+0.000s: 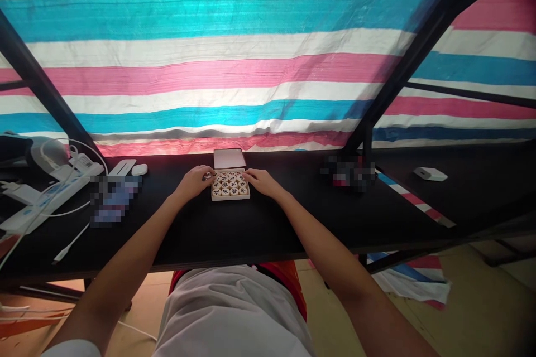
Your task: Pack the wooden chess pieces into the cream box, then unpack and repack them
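Note:
A small square wooden box [230,196] sits on the black table [234,228], filled with several round Chinese chess pieces [229,183]. Its flat lid [229,158] lies just behind it. My left hand [193,181] rests against the box's left side with its fingers curled onto the upper left edge. My right hand [260,181] touches the box's right side, fingers bent against the upper right edge. Both hands frame the box, and I cannot make out whether either one pinches a piece.
A white power strip [50,192] with cables lies at the left, beside a white mouse [139,169] and a white flat device [121,167]. A small white box [430,174] sits far right. Black frame poles [402,75] rise behind, before a striped tarp.

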`<state>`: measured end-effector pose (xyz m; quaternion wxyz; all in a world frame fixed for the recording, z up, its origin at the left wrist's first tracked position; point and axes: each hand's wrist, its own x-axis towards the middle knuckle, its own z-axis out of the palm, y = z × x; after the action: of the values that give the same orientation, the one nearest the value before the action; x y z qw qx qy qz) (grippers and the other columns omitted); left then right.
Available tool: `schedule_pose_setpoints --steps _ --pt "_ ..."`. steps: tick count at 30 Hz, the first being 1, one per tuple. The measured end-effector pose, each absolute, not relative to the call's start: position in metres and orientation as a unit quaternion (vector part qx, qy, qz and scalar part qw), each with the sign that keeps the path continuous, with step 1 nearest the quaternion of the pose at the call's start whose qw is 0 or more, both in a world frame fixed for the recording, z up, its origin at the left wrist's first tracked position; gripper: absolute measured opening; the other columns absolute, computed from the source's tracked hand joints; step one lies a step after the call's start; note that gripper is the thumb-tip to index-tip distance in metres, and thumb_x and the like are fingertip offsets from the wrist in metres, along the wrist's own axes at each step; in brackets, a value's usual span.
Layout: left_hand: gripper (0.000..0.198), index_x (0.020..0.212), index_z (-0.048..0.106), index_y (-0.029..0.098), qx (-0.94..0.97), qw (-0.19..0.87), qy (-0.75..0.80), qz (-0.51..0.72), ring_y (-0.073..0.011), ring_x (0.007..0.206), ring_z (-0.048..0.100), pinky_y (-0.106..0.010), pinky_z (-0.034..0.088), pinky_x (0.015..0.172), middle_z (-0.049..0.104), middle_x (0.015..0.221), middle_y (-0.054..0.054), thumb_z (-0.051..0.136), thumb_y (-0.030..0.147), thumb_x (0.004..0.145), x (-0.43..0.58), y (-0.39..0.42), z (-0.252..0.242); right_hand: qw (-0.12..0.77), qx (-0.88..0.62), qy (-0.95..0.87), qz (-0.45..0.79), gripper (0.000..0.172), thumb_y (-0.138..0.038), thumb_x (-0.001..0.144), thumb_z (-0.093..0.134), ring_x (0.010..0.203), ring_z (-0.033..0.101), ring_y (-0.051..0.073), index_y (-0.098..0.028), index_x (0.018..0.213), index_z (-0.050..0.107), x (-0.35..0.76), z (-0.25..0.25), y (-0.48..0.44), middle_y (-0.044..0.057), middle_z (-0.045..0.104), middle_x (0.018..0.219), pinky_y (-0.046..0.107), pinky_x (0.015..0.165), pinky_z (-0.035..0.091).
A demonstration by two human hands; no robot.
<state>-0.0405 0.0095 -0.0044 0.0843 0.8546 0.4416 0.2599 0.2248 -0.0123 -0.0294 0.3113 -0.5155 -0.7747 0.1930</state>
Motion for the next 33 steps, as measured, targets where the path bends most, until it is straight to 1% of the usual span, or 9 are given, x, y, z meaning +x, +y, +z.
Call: schedule_pose_setpoints --steps 5,11,16,20,23,28,33 --pt "0.023 0.086 0.065 0.021 0.85 0.124 0.432 0.274 -0.0183 0.082 0.059 -0.028 0.045 0.076 0.065 0.09 -0.004 0.053 0.039 0.083 -0.032 0.014 -0.01 0.309 -0.515 -0.777 0.191 0.029 -0.035 0.092 0.044 0.089 0.062 0.017 -0.02 0.097 0.068 0.224 -0.029 -0.012 0.004 0.069 0.098 0.027 0.082 0.043" --pt "0.023 0.089 0.068 0.02 0.837 0.119 0.46 0.273 -0.0186 0.079 0.059 -0.028 0.046 0.073 0.066 0.084 -0.004 0.053 0.037 0.083 -0.023 0.018 -0.011 0.308 -0.516 -0.775 0.195 0.029 -0.035 0.092 0.044 0.09 0.062 0.017 -0.019 0.098 0.068 0.223 -0.027 -0.014 0.004 0.069 0.098 0.026 0.082 0.043" --pt "0.025 0.095 0.068 0.022 0.837 0.092 0.481 0.244 -0.0202 0.091 0.06 -0.03 0.045 0.081 0.068 0.099 -0.005 0.046 0.031 0.087 -0.023 0.019 -0.012 0.305 -0.519 -0.774 0.195 0.028 -0.034 0.091 0.045 0.089 0.062 0.018 -0.019 0.095 0.068 0.223 -0.025 -0.015 0.005 0.069 0.098 0.027 0.082 0.043" --pt "0.027 0.098 0.067 0.021 0.849 0.061 0.486 0.199 -0.0214 0.095 0.059 -0.031 0.045 0.084 0.067 0.101 -0.005 0.043 0.029 0.089 -0.024 0.015 -0.01 0.306 -0.521 -0.772 0.199 0.028 -0.034 0.092 0.045 0.089 0.061 0.017 -0.02 0.096 0.068 0.223 -0.026 -0.014 0.004 0.069 0.098 0.028 0.082 0.044" --pt "0.029 0.099 0.066 0.02 0.86 0.026 0.474 0.188 -0.0218 0.097 0.057 -0.031 0.045 0.085 0.065 0.104 -0.007 0.04 0.029 0.09 -0.023 0.011 -0.008 0.306 -0.521 -0.771 0.202 0.029 -0.035 0.092 0.044 0.088 0.061 0.017 -0.02 0.098 0.068 0.223 -0.027 -0.014 0.004 0.069 0.097 0.027 0.081 0.044" --pt "0.03 0.098 0.064 0.02 0.867 -0.031 0.47 0.164 -0.0232 0.095 0.056 -0.032 0.044 0.084 0.063 0.1 -0.008 0.04 0.034 0.091 -0.021 0.005 -0.006 0.309 -0.518 -0.771 0.205 0.029 -0.036 0.091 0.045 0.088 0.062 0.017 -0.02 0.098 0.068 0.223 -0.026 -0.015 0.004 0.069 0.097 0.027 0.081 0.043" --pt "0.028 0.096 0.062 0.019 0.853 -0.044 0.499 0.144 -0.0236 0.094 0.056 -0.032 0.045 0.081 0.062 0.097 -0.009 0.04 0.034 0.09 -0.022 0.002 -0.002 0.308 -0.52 -0.77 0.206 0.029 -0.036 0.091 0.045 0.087 0.062 0.017 -0.019 0.099 0.068 0.223 -0.026 -0.015 0.004 0.069 0.096 0.027 0.08 0.044"
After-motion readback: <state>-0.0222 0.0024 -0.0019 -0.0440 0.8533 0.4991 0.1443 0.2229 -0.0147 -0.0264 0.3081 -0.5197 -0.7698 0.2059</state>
